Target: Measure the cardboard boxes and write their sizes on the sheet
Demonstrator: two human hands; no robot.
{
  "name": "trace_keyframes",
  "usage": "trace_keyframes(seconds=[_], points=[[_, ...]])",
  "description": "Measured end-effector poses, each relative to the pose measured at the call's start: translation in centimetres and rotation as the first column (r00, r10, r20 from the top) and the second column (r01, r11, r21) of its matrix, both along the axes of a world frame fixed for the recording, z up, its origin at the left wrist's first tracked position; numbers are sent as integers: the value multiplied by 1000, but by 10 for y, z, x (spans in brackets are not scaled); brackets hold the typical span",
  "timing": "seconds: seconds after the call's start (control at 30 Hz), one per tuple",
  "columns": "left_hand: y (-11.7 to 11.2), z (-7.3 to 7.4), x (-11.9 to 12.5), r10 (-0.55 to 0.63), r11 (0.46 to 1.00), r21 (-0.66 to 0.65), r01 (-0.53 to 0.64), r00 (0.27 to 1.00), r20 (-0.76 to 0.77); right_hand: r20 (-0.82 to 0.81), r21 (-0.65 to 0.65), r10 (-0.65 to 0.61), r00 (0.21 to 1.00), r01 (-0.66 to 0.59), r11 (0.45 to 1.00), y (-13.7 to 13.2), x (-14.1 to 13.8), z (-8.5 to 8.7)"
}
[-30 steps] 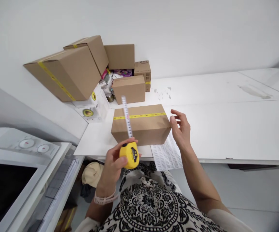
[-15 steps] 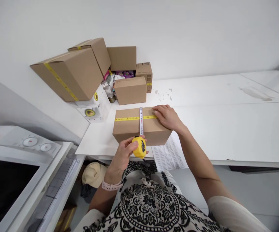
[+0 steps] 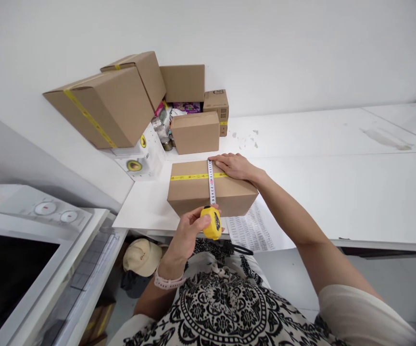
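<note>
A brown cardboard box (image 3: pixel 193 192) sealed with yellow tape lies at the near edge of the white table (image 3: pixel 337 192). My left hand (image 3: pixel 189 233) grips a yellow tape measure (image 3: pixel 211 222) at the box's front edge. Its white blade (image 3: pixel 211 180) runs across the box top to the far edge. My right hand (image 3: pixel 234 166) lies on the box top, fingers pressing the blade's end down at the far edge.
Several cardboard boxes (image 3: pixel 110 105) are stacked at the back left against the wall, with a white avocado-print box (image 3: pixel 143 156) under them. A printed sheet (image 3: pixel 251 230) lies by the box. A white machine (image 3: pixel 31 250) stands left. A beige cap (image 3: pixel 143 257) lies below.
The blade, raised free over the box a second ago, now lies flat across it. My right hand moved from beside the box onto its top, then slid left to the blade's end.
</note>
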State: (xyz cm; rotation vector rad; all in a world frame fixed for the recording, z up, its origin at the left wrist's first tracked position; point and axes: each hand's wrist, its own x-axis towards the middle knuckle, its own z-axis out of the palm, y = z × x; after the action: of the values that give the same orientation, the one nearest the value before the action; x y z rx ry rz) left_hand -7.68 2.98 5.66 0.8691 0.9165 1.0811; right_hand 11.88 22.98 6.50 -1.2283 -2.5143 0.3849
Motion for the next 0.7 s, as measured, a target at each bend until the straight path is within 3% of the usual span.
trace_keyframes(seconds=[0.7], points=[[-2, -4, 0, 11, 1000, 3, -11, 1000, 12, -10, -13, 5, 1000, -5, 1000, -2, 2, 0]])
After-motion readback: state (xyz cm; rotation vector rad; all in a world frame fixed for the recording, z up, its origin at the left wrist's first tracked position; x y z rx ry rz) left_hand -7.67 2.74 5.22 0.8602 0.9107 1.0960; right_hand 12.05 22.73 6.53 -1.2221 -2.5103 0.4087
